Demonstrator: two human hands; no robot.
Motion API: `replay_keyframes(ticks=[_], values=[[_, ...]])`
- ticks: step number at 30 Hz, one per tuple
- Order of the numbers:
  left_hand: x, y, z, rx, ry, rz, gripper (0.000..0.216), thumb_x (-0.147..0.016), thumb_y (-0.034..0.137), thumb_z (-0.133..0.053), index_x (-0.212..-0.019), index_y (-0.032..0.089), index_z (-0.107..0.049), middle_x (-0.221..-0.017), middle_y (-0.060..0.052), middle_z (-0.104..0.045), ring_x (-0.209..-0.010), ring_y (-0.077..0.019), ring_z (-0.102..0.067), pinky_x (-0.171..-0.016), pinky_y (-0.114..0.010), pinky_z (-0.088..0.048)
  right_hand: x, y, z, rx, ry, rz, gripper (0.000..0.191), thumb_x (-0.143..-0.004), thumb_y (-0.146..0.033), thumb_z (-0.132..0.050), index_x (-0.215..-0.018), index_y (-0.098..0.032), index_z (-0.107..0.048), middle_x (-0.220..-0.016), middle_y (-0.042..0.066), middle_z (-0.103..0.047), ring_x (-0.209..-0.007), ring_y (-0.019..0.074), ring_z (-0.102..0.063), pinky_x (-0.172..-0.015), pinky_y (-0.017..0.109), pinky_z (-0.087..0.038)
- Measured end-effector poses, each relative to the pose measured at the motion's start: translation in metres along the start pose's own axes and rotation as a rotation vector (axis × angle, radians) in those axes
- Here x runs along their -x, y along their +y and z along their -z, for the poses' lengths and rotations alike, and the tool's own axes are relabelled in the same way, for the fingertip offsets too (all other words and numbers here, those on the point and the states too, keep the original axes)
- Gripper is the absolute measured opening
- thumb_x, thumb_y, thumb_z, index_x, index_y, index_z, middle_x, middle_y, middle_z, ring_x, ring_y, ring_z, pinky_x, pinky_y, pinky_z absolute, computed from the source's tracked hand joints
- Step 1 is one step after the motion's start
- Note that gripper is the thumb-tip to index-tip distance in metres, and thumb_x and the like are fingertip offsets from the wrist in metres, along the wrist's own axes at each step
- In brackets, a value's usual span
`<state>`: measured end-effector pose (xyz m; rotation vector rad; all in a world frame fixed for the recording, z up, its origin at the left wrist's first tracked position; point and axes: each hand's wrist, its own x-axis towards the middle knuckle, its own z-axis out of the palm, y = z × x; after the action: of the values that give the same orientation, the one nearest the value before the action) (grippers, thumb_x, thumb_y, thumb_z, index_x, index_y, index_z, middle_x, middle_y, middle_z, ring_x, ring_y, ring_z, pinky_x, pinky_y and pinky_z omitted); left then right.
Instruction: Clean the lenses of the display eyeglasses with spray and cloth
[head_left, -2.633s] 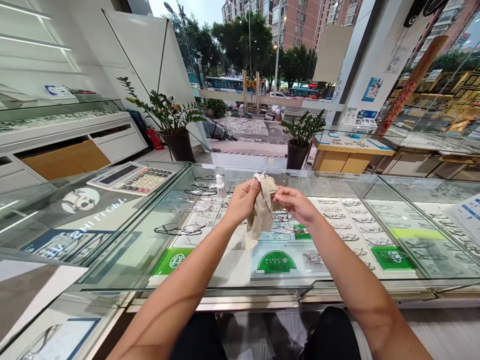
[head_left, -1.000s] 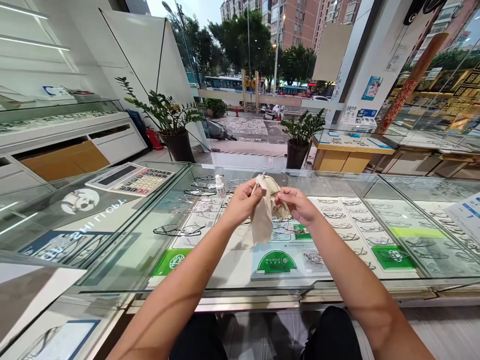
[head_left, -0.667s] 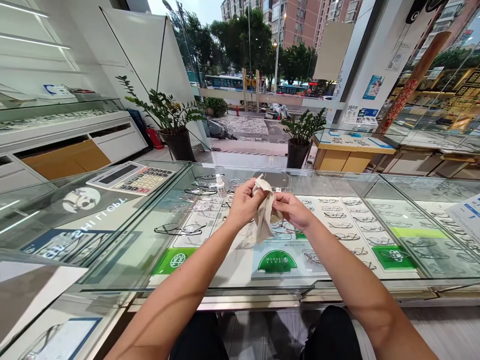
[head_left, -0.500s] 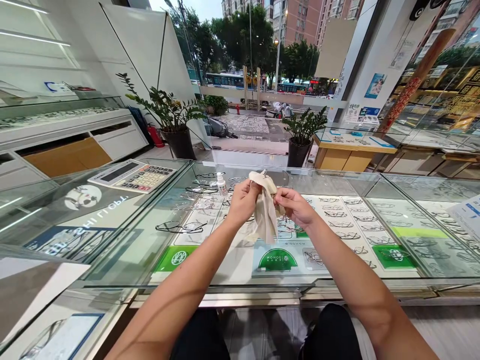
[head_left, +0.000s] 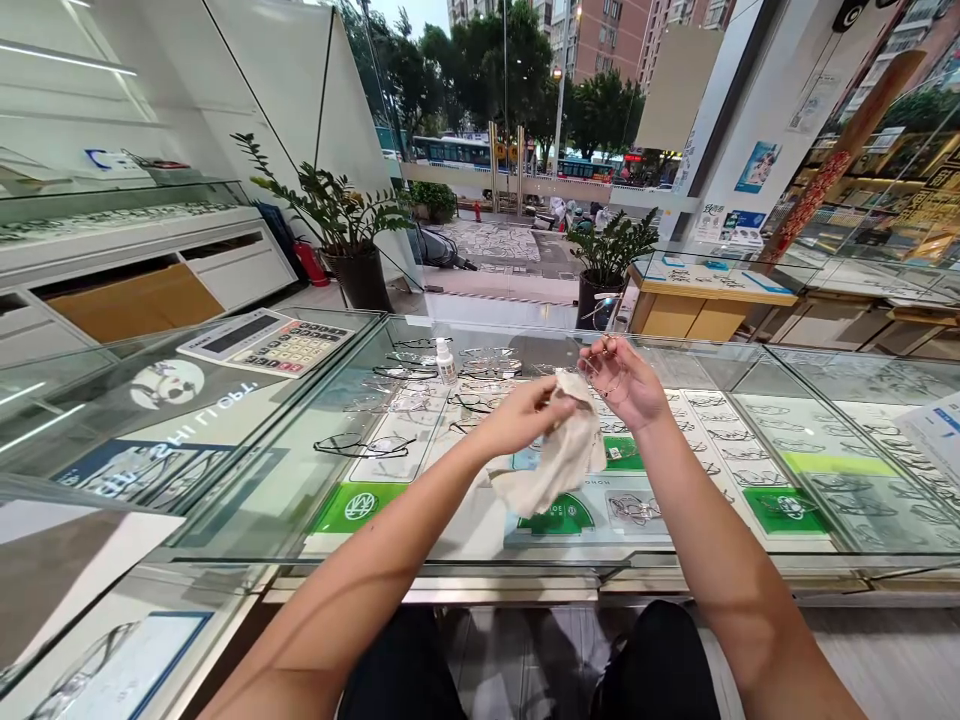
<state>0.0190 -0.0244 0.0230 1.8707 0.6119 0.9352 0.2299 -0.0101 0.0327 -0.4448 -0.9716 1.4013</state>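
My left hand (head_left: 525,418) is closed on a cream cleaning cloth (head_left: 555,465), which hangs down over the glass counter. To its right, my right hand (head_left: 630,385) holds up a pair of thin-framed glasses (head_left: 604,385) in bent fingers, its palm partly turned towards me. The frame's upper part shows above the fingertips; its lenses are clear and hard to make out. The cloth's upper edge is close to the glasses, and I cannot tell whether they touch. A small white spray bottle (head_left: 445,362) stands on the counter left of the hands.
Rows of glasses fill the glass display counter (head_left: 465,545). Dark-framed glasses (head_left: 365,447) are at its left part. A large calculator (head_left: 266,342) lies further left. Potted plants (head_left: 358,275) stand beyond the counter, before the shop window.
My hands have moved apart. My left hand has drawn the cloth down and to the right, off the glasses; my right hand has raised and turned the glasses, which now show uncovered.
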Motion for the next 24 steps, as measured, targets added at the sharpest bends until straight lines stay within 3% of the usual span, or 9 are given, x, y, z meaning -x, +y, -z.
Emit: replay_keyframes(ticks=[2,4,10,12,14,18,24], values=[[0.0,-0.003,-0.002,-0.225,-0.056,-0.055,0.04,-0.093,0.053,-0.07,-0.116,0.02,-0.074,-0.111,-0.009,-0.078,-0.102,-0.0269,-0.069,-0.088,-0.036,-0.052,0.0,0.0,0.0,0.025,0.013,-0.009,0.025,-0.077,-0.041,-0.09,-0.082,-0.027,-0.069,-0.093,-0.001,-0.071,-0.101,0.0182,-0.071,-0.101,0.036,-0.058],[0.0,-0.007,-0.001,-0.394,-0.01,-0.075,0.04,-0.093,0.051,-0.071,-0.12,0.021,-0.073,-0.12,-0.011,-0.077,-0.113,-0.031,-0.068,-0.098,-0.042,-0.05,0.0,-0.002,0.0,0.054,0.018,-0.011,0.025,-0.079,-0.042,-0.087,-0.082,-0.027,-0.068,-0.094,0.0,-0.07,-0.101,0.0187,-0.07,-0.103,0.038,-0.057],[-0.002,-0.01,0.012,-0.569,0.397,-0.223,0.016,-0.098,0.034,-0.061,-0.09,0.021,-0.064,-0.093,-0.007,-0.072,-0.092,-0.0241,-0.063,-0.086,-0.038,-0.047,0.003,-0.005,-0.007,0.167,-0.013,-0.054,0.034,-0.073,-0.049,-0.09,-0.075,-0.025,-0.066,-0.083,0.001,-0.065,-0.089,0.0187,-0.066,-0.098,0.037,-0.055],[-0.001,-0.006,0.015,-0.616,0.537,-0.32,0.013,-0.097,0.033,-0.063,-0.1,0.02,-0.065,-0.103,-0.008,-0.073,-0.099,-0.0247,-0.064,-0.091,-0.039,-0.048,0.005,-0.005,-0.009,0.215,-0.063,-0.079,0.034,-0.073,-0.049,-0.091,-0.073,-0.024,-0.068,-0.08,0.001,-0.066,-0.088,0.019,-0.065,-0.095,0.036,-0.054],[-0.001,-0.003,0.017,-0.686,0.627,-0.415,0.03,-0.095,0.035,-0.069,-0.121,0.02,-0.064,-0.124,-0.012,-0.072,-0.117,-0.0278,-0.063,-0.103,-0.044,-0.048,0.006,-0.004,-0.009,0.259,-0.126,-0.099,0.033,-0.076,-0.049,-0.09,-0.074,-0.023,-0.069,-0.079,0.002,-0.067,-0.087,0.0191,-0.065,-0.092,0.035,-0.053],[-0.001,-0.002,0.02,-0.803,0.613,-0.543,0.068,-0.09,0.042,-0.079,-0.149,0.022,-0.051,-0.149,-0.016,-0.063,-0.136,-0.0329,-0.057,-0.117,-0.051,-0.042,0.006,0.0,-0.006,0.306,-0.255,-0.112,0.029,-0.082,-0.047,-0.086,-0.075,-0.022,-0.072,-0.079,0.002,-0.069,-0.084,0.0184,-0.065,-0.089,0.033,-0.05],[-0.001,-0.01,0.023,-0.807,0.54,-0.569,0.076,-0.088,0.047,-0.081,-0.154,0.024,-0.05,-0.145,-0.015,-0.066,-0.135,-0.0334,-0.058,-0.115,-0.049,-0.044,0.005,0.003,-0.004,0.417,-0.328,-0.162,0.031,-0.084,-0.05,-0.083,-0.077,-0.021,-0.073,-0.077,0.003,-0.07,-0.082,0.0195,-0.064,-0.089,0.035,-0.049]])
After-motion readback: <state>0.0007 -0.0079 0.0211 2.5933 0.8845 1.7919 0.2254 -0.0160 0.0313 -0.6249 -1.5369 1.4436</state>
